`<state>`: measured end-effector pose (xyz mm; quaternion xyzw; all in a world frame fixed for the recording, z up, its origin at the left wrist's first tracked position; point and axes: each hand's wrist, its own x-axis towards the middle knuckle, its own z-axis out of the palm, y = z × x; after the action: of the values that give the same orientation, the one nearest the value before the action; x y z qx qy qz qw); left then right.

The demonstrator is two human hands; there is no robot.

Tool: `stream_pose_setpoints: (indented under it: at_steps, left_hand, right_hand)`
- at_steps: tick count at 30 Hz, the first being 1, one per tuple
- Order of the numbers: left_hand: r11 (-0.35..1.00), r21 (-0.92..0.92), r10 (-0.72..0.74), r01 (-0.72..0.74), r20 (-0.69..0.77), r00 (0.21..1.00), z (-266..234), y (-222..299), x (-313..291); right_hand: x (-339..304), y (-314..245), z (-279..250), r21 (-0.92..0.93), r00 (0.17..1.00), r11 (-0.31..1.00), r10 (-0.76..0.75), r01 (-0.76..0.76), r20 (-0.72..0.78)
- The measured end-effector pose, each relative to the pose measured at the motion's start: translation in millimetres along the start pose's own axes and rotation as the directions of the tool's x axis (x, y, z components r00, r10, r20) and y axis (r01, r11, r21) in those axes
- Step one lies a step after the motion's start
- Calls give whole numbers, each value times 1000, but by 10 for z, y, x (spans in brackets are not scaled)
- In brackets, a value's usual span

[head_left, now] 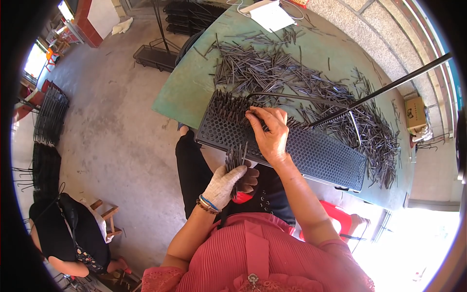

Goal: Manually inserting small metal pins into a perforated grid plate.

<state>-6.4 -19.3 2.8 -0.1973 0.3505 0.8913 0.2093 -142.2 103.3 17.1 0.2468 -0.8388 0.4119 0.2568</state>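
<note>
My left hand [228, 181], in a light fabric glove, grips a bundle of thin dark metal pins [237, 160] pointing up, just below the near edge of a black perforated tray [316, 155]. The tray lies tilted over the near edge of a green table [189, 87]. Bare, my right hand [269, 130] rests on the tray's middle, fingertips pinching a pin at the holes. Upright pins [226, 104] fill the tray's left part. Its right part shows bare holes.
A big heap of loose dark pins [301, 82] covers the table behind the tray. A black rod [389, 87] slants across the right. White paper [272, 17] lies at the far end. Wire racks [51, 114] stand on the concrete floor at left, and another person [68, 233] sits at lower left.
</note>
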Motion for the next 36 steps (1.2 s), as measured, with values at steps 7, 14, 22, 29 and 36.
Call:
stream_pose_setpoints:
  at_steps: [7,14,22,29,36]
  left_hand:
    - [1000,-2,-9,9,-4,1000,4,-3,-2]
    - [1000,-6,-10,10,-5,1000,-13,-13,9]
    - [1000,13,-11,11,-11,1000,-2,-3,8]
    - [1000,9,-3,3,-7,1000,-10,-12,-1]
    - [998,57,-5,6,-5,1000,17,13,-28]
  right_hand:
    - [28,21,5,3,999,999,-46,46,-16]
    - [37,11,-17,26,991,991,-134,134,26]
    - [61,11,-53,48,997,998,-30,27,77]
    - [43,-44,-25,-12,992,1000,-23,24,126]
    - [39,-21,-6,-69,969,974,-206,217,134]
